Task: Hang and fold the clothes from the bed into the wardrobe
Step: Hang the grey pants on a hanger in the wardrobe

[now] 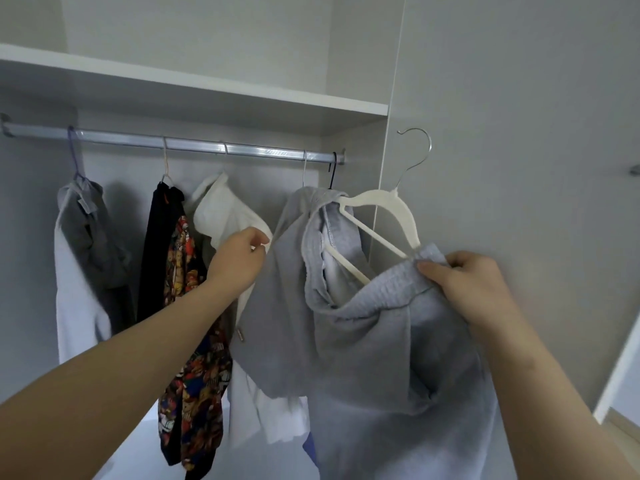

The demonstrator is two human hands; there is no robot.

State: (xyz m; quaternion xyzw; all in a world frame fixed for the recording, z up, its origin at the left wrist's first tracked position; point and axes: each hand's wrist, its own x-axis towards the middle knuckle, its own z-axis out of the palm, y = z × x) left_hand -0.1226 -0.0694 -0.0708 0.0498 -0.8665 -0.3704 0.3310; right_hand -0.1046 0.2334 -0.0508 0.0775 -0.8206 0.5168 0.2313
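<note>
While right grip [464, 289] clenches grey garment [398, 358] on white hanger [388, 206]; left grip [239, 258] pinches hanging grey cloth [277, 323].

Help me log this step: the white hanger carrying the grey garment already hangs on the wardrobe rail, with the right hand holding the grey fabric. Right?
Not quite. In the head view the white hanger is off the rail, its metal hook free in front of the wardrobe panel. The right hand does hold the grey garment.
</note>
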